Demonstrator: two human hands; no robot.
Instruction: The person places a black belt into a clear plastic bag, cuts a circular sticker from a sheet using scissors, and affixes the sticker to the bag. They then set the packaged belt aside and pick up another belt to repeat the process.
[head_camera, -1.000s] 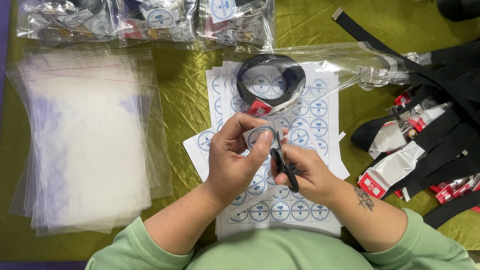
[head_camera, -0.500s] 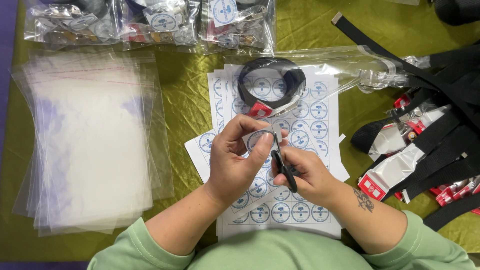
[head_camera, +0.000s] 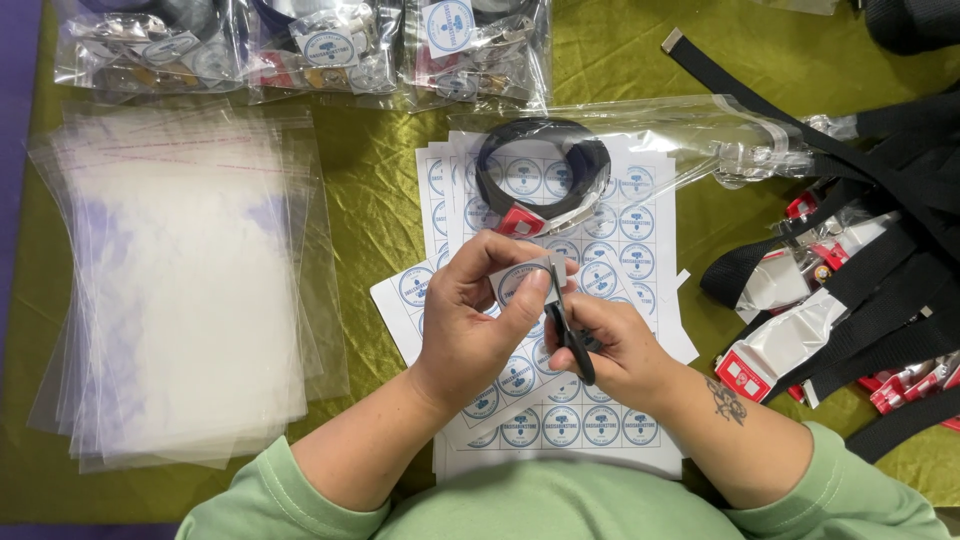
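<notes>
My left hand pinches a small paper square printed with a round blue label, held above white sheets of the same labels. My right hand grips black-handled scissors, whose blades point up and meet the right edge of the paper square. Just beyond my hands a coiled black strap with a red and silver clip lies on the label sheets, partly inside a clear bag.
A stack of empty clear plastic bags lies at the left on the green cloth. Packed bags with straps and labels line the far edge. Loose black straps with red-tagged clips are piled at the right.
The scissors have worked slightly along the edge of the paper square; both hands stay in nearly the same place.
</notes>
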